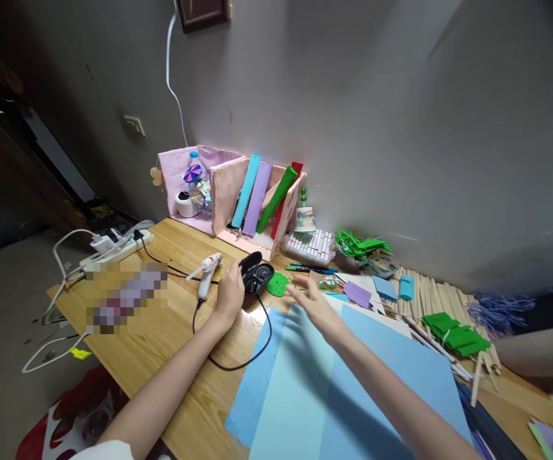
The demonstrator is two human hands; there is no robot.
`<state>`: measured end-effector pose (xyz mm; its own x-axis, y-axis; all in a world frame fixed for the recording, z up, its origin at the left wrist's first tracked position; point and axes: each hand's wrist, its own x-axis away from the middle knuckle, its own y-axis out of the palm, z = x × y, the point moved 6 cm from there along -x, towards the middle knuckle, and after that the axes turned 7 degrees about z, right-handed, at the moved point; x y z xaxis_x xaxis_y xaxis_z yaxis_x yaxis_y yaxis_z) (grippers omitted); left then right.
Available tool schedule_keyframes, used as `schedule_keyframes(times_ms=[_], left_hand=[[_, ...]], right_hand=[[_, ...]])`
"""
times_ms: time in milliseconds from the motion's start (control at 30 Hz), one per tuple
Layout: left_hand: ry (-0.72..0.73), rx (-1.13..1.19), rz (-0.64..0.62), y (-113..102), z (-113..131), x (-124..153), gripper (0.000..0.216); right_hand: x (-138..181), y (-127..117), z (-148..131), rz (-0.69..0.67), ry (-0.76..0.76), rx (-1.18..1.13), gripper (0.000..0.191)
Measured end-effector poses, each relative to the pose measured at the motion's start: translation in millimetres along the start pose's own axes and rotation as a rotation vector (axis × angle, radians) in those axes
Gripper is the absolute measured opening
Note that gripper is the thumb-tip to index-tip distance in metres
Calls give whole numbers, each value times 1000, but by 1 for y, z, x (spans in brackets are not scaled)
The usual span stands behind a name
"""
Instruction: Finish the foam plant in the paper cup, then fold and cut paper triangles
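Observation:
My left hand (231, 295) is closed around the side of a black earbud case (259, 276), whose lid stands up. My right hand (318, 305) hovers over the blue paper sheets (305, 383) with its fingers apart and nothing in them. Between the two hands lies a round green piece (277, 285), close to my right fingertips. Just left of my left hand rests a white hot glue gun (206, 276). A black cable (238, 368) loops across the table below the case.
Pink box compartments (213, 198) stand against the wall, holding coloured strips. Beside them are a marker case (309, 246) and green scraps (360, 246). Wooden sticks (429, 294) spread along the right. At the left edge lies a power strip (117, 249) with cables.

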<state>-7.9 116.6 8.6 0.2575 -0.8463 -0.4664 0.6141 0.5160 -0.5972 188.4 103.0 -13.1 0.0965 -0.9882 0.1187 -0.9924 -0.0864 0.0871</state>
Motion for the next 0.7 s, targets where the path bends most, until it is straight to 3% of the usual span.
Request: schedule_keyframes(times_ms=[100,167,467,567,700], left_hand=[[-16,44,20,-19,18,7,26],[-25,109,1,-29,27,13,27],[84,228,-249,-51,50,33,35],[107,281,-294,-61,56,33,33],[60,233,-258,-88,59,32,39]], right_hand=[[-2,42,8,-265,151,-204,44],[1,61,6,-389,148,-345,43],[6,69,22,-232,122,-361,41],[5,73,14,-193,69,-324,41],[6,87,-9,-225,-24,-258,52]])
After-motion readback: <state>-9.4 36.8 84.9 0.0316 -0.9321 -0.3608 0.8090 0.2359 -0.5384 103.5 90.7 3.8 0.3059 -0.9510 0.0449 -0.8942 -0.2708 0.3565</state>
